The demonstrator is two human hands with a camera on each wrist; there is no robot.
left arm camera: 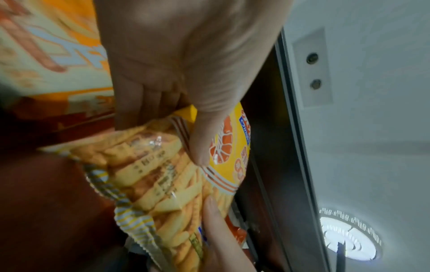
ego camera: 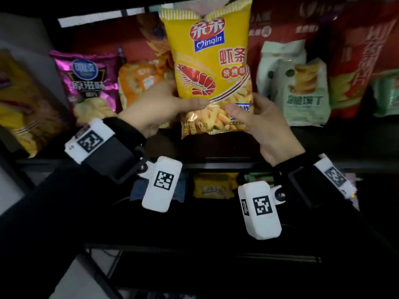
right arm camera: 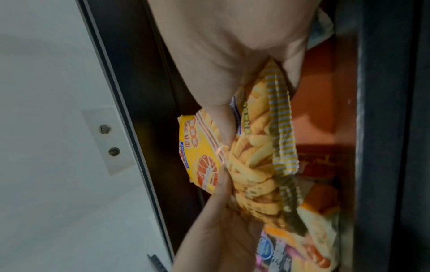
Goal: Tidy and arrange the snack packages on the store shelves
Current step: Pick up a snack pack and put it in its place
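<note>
thumbs of left hand (ego camera: pixel 151 108) and right hand (ego camera: pixel 259 119) pinching lower corners of upright yellow shrimp-stick bag (ego camera: pixel 210 61)

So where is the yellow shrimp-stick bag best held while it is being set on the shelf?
By its lower corners, one from each side, as now: the left hand and right hand pinch the yellow shrimp-stick bag, thumbs in front. It stands upright and tall, so a low two-sided hold probably steadies it.
</note>
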